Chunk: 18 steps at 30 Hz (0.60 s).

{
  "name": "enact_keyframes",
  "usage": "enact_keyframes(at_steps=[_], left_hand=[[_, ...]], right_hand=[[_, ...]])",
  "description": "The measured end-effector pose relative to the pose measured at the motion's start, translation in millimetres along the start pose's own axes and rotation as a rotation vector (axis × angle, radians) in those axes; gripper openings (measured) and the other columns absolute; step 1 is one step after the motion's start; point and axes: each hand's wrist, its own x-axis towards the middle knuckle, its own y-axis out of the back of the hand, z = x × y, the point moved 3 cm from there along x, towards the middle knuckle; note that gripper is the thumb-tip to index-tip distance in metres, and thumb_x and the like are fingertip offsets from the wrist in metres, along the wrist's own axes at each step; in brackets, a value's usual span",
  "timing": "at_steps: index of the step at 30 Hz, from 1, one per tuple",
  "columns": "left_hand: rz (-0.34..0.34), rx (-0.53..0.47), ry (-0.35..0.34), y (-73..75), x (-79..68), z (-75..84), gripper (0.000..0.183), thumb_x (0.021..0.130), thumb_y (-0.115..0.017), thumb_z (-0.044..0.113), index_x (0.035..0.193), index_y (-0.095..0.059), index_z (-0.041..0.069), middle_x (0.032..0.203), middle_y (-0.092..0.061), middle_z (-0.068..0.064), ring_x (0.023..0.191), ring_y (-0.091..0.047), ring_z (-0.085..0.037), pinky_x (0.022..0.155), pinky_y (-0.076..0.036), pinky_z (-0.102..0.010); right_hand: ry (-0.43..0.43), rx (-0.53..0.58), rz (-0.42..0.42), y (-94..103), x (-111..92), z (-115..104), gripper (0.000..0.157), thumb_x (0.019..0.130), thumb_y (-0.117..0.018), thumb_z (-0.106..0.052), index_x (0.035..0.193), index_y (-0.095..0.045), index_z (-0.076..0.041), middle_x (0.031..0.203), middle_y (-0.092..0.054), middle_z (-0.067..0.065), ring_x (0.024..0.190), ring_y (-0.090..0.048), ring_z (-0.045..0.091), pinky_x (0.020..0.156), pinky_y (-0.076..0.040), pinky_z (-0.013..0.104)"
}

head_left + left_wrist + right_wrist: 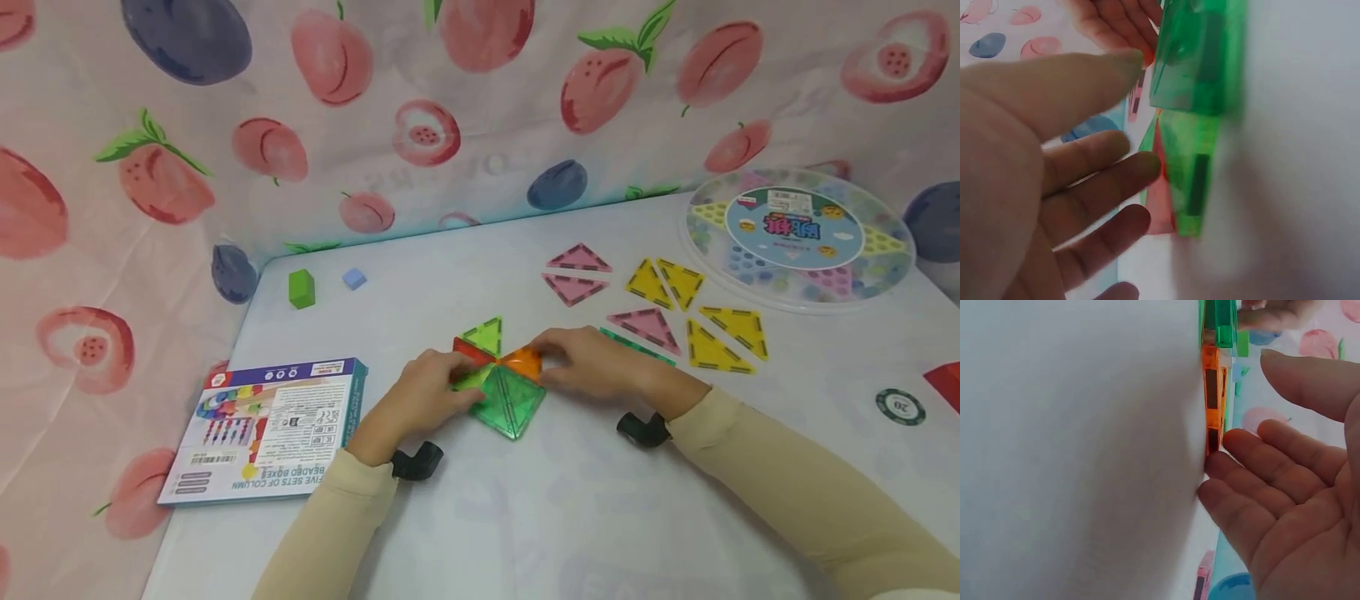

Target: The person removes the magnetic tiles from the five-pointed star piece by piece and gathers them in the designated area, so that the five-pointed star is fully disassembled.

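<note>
Translucent magnetic triangle tiles meet at a shared point in the middle of the table. The cluster has dark green tiles (512, 407), a red tile (469, 348), an orange tile (525, 364) and a lime tile (486, 335) at the far side. Another lime tile (1192, 175) lies beside the red one, partly covered in the head view. My left hand (429, 390) is at the cluster's left side, its fingers extended by the red and lime tiles. On the right, my right hand (592, 362) has its fingertips at the orange tile's outer edge, thumb apart from them.
Pink triangles (576, 289) and yellow triangles (723, 340) lie right of the cluster, near a round patterned lid (795, 229). A flat box (262, 429) lies left. Behind it are a green block (302, 288) and a blue block (354, 278). A round chip (901, 407) sits far right.
</note>
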Motion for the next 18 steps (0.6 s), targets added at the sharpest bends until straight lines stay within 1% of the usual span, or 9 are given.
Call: enact_keyframes(at_steps=[3, 6, 8, 10, 13, 16, 18], left_hand=[[-0.007, -0.034, -0.040, 1.2, 11.0, 1.8, 0.051, 0.077, -0.067, 0.042, 0.122, -0.055, 0.019, 0.116, -0.053, 0.002, 0.103, -0.044, -0.016, 0.085, -0.040, -0.031], [-0.054, -0.045, -0.088, -3.3, 20.3, 2.8, 0.057, 0.077, -0.066, 0.044, 0.127, -0.050, 0.020, 0.125, -0.047, 0.003, 0.113, -0.039, -0.016, 0.093, -0.035, -0.035], [-0.085, -0.039, -0.086, -8.0, 22.7, 1.2, 0.060, 0.076, -0.066, 0.047, 0.128, -0.049, 0.022, 0.129, -0.044, 0.004, 0.118, -0.035, -0.016, 0.097, -0.030, -0.037], [-0.089, -0.019, -0.073, -11.7, 22.7, -1.1, 0.062, 0.075, -0.066, 0.049, 0.128, -0.048, 0.024, 0.131, -0.042, 0.004, 0.121, -0.032, -0.017, 0.098, -0.028, -0.040], [-0.047, 0.002, -0.060, -13.9, 20.8, -3.2, 0.062, 0.074, -0.066, 0.050, 0.128, -0.048, 0.024, 0.131, -0.043, 0.003, 0.123, -0.032, -0.017, 0.098, -0.026, -0.044], [0.000, 0.017, -0.054, -14.1, 18.0, -3.8, 0.061, 0.074, -0.065, 0.050, 0.127, -0.050, 0.022, 0.129, -0.045, 0.003, 0.121, -0.034, -0.017, 0.097, -0.026, -0.043], [0.030, 0.030, -0.033, -13.6, 15.3, -4.5, 0.061, 0.074, -0.065, 0.051, 0.125, -0.051, 0.022, 0.126, -0.047, 0.003, 0.118, -0.038, -0.017, 0.096, -0.028, -0.043]], right_hand=[[-0.003, 0.016, 0.011, 1.4, 0, 1, 0.047, 0.083, -0.063, -0.030, 0.124, -0.049, -0.013, 0.122, -0.053, -0.001, 0.112, -0.046, 0.014, 0.093, -0.036, 0.038], [-0.026, 0.018, 0.016, 0.7, -3, 2, 0.048, 0.083, -0.064, -0.031, 0.125, -0.049, -0.013, 0.123, -0.052, -0.001, 0.112, -0.045, 0.016, 0.093, -0.036, 0.039], [-0.032, 0.017, 0.015, -0.3, -5, 3, 0.049, 0.082, -0.064, -0.031, 0.125, -0.049, -0.012, 0.123, -0.052, -0.001, 0.112, -0.046, 0.016, 0.092, -0.037, 0.039], [-0.036, 0.014, 0.015, -1.4, -7, 3, 0.048, 0.082, -0.064, -0.031, 0.125, -0.049, -0.012, 0.122, -0.053, -0.001, 0.111, -0.047, 0.016, 0.092, -0.037, 0.038], [-0.035, 0.019, 0.019, -1.7, -8, 4, 0.048, 0.082, -0.065, -0.030, 0.124, -0.050, -0.012, 0.122, -0.053, -0.001, 0.111, -0.047, 0.015, 0.092, -0.037, 0.038], [-0.043, 0.020, 0.022, -1.6, -8, 6, 0.048, 0.082, -0.065, -0.030, 0.124, -0.050, -0.012, 0.121, -0.053, -0.002, 0.111, -0.047, 0.014, 0.092, -0.037, 0.037], [-0.041, 0.018, 0.016, -1.6, -8, 6, 0.048, 0.082, -0.065, -0.031, 0.123, -0.050, -0.013, 0.121, -0.053, -0.003, 0.111, -0.047, 0.013, 0.092, -0.037, 0.036]])
